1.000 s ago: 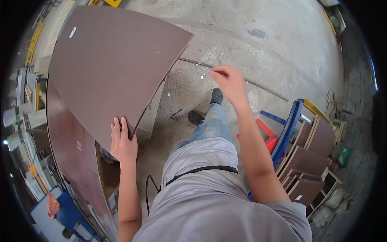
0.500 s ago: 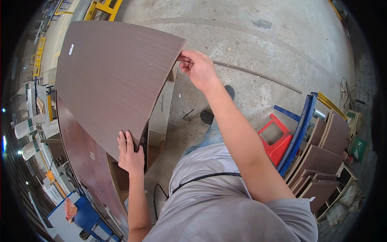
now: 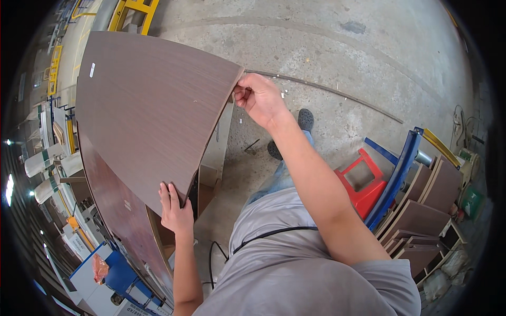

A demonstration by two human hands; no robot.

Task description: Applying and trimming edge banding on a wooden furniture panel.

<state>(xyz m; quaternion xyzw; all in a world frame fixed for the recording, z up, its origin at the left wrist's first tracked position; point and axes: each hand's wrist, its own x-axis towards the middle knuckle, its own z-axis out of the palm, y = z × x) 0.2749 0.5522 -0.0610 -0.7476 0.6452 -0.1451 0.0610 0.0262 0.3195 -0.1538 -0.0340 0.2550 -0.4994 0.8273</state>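
A large brown wood-grain board (image 3: 153, 100), with a small white label near its far left corner, lies over a dark reddish-brown surface (image 3: 118, 195). At the board's near corner is my left hand (image 3: 176, 210), its fingers stretched on the top face and its thumb against the edge. My right hand (image 3: 261, 100) is closed at the far right end of that same edge, fingers curled and pinching there. Its fingertips are partly hidden, so anything small between them cannot be made out. Pale panels (image 3: 215, 145) of an open cabinet-like frame show beneath the board.
A long thin strip (image 3: 327, 88) runs across the concrete floor beyond my right hand. To the right are a red plastic stool (image 3: 363, 192), a blue metal frame (image 3: 395, 179) and a stack of brown panels (image 3: 421, 216). Yellow metal frames (image 3: 138, 16) stand at the far left.
My view has shifted slightly, so the board and both hands appear a little lower. My right hand has come slightly nearer along the board's edge; my left hand keeps its place at the corner.
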